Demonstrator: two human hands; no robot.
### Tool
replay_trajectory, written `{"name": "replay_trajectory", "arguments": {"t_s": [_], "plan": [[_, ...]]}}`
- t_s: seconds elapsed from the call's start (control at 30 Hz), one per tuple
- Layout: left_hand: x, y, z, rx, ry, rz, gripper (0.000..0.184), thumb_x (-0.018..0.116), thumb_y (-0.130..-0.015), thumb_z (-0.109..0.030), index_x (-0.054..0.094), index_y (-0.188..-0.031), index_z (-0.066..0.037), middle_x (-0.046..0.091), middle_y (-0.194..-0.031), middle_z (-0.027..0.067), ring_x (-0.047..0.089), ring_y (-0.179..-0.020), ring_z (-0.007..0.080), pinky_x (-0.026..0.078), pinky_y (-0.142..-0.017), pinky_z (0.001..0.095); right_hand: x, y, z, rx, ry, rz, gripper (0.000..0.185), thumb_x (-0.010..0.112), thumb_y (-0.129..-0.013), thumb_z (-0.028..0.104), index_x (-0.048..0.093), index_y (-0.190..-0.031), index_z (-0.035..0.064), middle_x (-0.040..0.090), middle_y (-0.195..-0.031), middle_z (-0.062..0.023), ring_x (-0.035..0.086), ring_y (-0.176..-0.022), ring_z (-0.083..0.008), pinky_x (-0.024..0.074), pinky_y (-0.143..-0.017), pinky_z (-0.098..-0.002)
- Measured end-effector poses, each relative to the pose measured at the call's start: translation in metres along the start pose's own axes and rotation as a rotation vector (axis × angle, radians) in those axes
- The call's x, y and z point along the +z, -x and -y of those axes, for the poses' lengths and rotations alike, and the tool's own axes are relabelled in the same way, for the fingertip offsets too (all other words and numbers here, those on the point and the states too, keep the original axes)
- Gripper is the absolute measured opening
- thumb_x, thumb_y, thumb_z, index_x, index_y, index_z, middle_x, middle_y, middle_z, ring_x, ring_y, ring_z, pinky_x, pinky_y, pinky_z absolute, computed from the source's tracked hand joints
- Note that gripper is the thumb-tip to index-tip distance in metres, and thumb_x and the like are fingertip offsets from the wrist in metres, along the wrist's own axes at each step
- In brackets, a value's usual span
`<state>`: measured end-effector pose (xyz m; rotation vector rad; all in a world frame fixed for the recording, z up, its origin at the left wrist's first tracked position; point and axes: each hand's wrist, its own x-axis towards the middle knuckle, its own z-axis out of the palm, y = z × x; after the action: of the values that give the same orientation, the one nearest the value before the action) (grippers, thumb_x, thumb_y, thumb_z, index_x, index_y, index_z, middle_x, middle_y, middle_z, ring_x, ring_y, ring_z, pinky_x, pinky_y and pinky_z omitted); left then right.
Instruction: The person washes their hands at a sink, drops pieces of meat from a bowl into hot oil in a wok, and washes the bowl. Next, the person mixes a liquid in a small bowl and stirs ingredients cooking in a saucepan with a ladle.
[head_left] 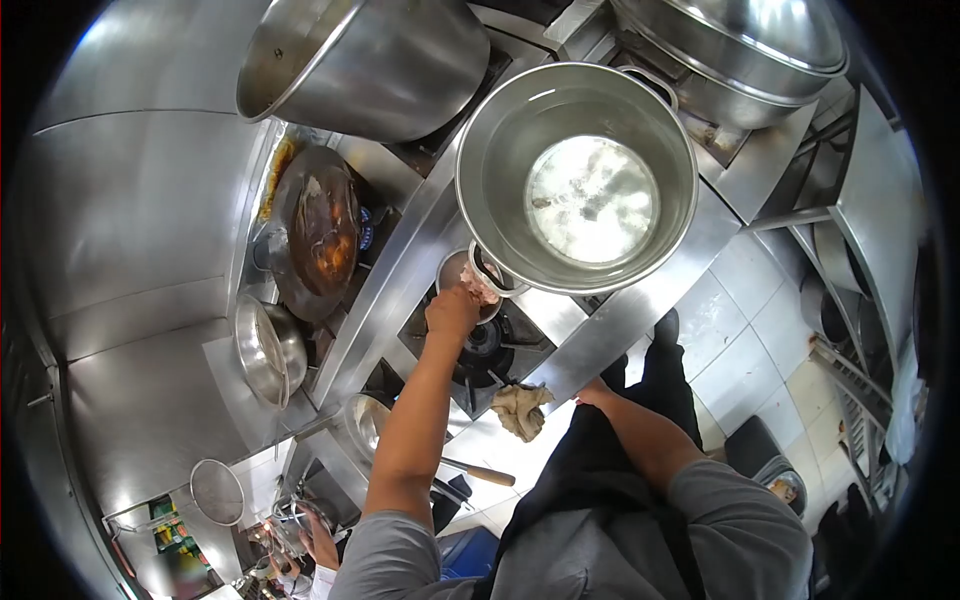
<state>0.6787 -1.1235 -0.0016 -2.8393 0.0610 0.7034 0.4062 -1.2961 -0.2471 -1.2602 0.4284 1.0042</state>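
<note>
My left hand (455, 312) reaches over the stove into a small metal bowl (452, 268). Its fingers are curled together on pinkish raw meat (478, 287); their tips are partly hidden. The bowl sits close against a large pot (478, 215) of clear liquid, whose near handle (503, 291) overhangs it. Just below lies a burner (485, 335) with no flame visible. Down by the stove's front edge is my right hand (592, 392), close to my black apron. Its fingers are mostly hidden, so its grip does not show.
A crumpled tan cloth (522, 410) lies at the stove's front edge. A wok (325, 235) with dark, oily contents stands by a blue flame (366, 229). Another tall pot (375, 70), a lidded pot (745, 55) and a wooden-handled pan (368, 420) surround the workspace. A co-worker's hand (318, 540) shows lower left.
</note>
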Motion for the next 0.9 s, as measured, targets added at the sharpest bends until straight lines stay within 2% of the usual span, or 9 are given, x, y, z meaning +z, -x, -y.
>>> {"name": "replay_trajectory", "arguments": {"t_s": [0.23, 0.33, 0.4, 0.47, 0.6, 0.63, 0.67, 0.8, 0.9], "plan": [[-0.005, 0.006, -0.007, 0.013, 0.063, -0.055, 0.031, 0.071, -0.084, -0.035, 0.071, -0.096, -0.006, 0.073, -0.091, 0.0218, 0.072, -0.088, 0.0413, 0.058, -0.078, 0.0496, -0.007, 0.012, 0.013, 0.145, -0.050, 0.019, 0.042, 0.068, -0.093, 0.027, 0.058, -0.128, 0.0073, 0.069, -0.080, -0.0107, 0.068, -0.061, -0.0186, 0.0578, -0.051, -0.0324], [-0.001, 0.003, -0.004, 0.015, 0.073, -0.065, 0.033, 0.073, -0.084, -0.036, 0.070, -0.098, -0.006, 0.073, -0.093, 0.0217, 0.071, -0.090, 0.0414, 0.058, -0.081, 0.0500, -0.021, 0.038, 0.027, 0.347, 0.332, 0.120, 0.033, 0.061, -0.093, 0.026, 0.065, -0.119, 0.0052, 0.071, -0.084, -0.0103, 0.070, -0.065, -0.0201, 0.0574, -0.051, -0.0328], [0.014, -0.001, 0.002, 0.001, 0.090, -0.091, 0.034, 0.075, -0.081, -0.035, 0.070, -0.099, -0.007, 0.073, -0.096, 0.0208, 0.071, -0.094, 0.0412, 0.056, -0.084, 0.0503, -0.033, 0.068, 0.066, 0.463, 0.705, 0.546, 0.028, 0.059, -0.089, 0.025, 0.071, -0.104, 0.0039, 0.072, -0.084, -0.0103, 0.069, -0.061, -0.0219, 0.0561, -0.049, -0.0354], [0.006, 0.003, 0.004, -0.011, 0.143, -0.074, 0.032, 0.075, -0.080, -0.033, 0.069, -0.099, -0.006, 0.073, -0.097, 0.0204, 0.070, -0.095, 0.0408, 0.056, -0.084, 0.0507, -0.033, 0.094, 0.116, 0.227, 0.719, 0.617, 0.022, 0.061, -0.090, 0.024, 0.074, -0.083, 0.0074, 0.071, -0.069, -0.0056, 0.066, -0.053, -0.0185, 0.0541, -0.049, -0.0323], [-0.023, 0.019, 0.015, -0.046, 0.339, -0.053, 0.029, 0.070, -0.080, -0.028, 0.069, -0.102, -0.008, 0.072, -0.099, 0.0235, 0.070, -0.098, 0.0403, 0.056, -0.084, 0.0501, -0.001, 0.079, 0.216, -0.255, 0.108, 0.117, 0.020, 0.060, -0.095, 0.022, 0.068, -0.087, 0.0049, 0.065, -0.067, -0.0044, 0.061, -0.050, -0.0134, 0.0519, -0.049, -0.0269], [-0.007, 0.016, 0.030, 0.033, 0.413, -0.162, 0.026, 0.073, -0.081, -0.024, 0.069, -0.099, -0.007, 0.073, -0.089, 0.0170, 0.072, -0.086, 0.0313, 0.057, -0.078, 0.0422, 0.013, 0.064, 0.231, -0.392, -0.057, -0.086, 0.019, 0.063, -0.095, 0.023, 0.067, -0.092, 0.0044, 0.065, -0.071, -0.0049, 0.061, -0.051, -0.0133, 0.0527, -0.050, -0.0269], [-0.002, 0.018, 0.038, 0.027, 0.424, -0.172, 0.026, 0.073, -0.081, -0.024, 0.069, -0.099, -0.007, 0.073, -0.089, 0.0170, 0.072, -0.086, 0.0313, 0.057, -0.078, 0.0422, 0.029, 0.067, 0.262, -0.331, -0.262, -0.274, 0.022, 0.068, -0.093, 0.023, 0.065, -0.097, 0.0025, 0.066, -0.078, -0.0065, 0.064, -0.054, -0.0150, 0.0565, -0.053, -0.0284], [-0.046, 0.039, 0.076, -0.049, 1.158, -0.123, 0.017, 0.077, -0.085, -0.016, 0.067, -0.095, -0.006, 0.059, -0.073, -0.0021, 0.052, -0.069, 0.0078, 0.046, -0.064, 0.0255, 0.053, 0.003, 0.280, -0.218, -0.299, -0.342, 0.021, 0.069, -0.090, 0.017, 0.063, -0.098, -0.0008, 0.067, -0.079, -0.0097, 0.068, -0.061, -0.0182, 0.0602, -0.053, -0.0309], [-0.100, 0.048, 0.147, -0.032, 1.045, -0.621, 0.017, 0.077, -0.087, -0.021, 0.069, -0.091, -0.006, 0.060, -0.073, -0.0010, 0.055, -0.069, 0.0096, 0.047, -0.065, 0.0271, 0.060, -0.013, 0.286, -0.239, -0.159, -0.452, 0.017, 0.065, -0.088, 0.010, 0.063, -0.099, -0.0032, 0.067, -0.084, -0.0134, 0.070, -0.065, -0.0216, 0.0620, -0.052, -0.0324]]}}
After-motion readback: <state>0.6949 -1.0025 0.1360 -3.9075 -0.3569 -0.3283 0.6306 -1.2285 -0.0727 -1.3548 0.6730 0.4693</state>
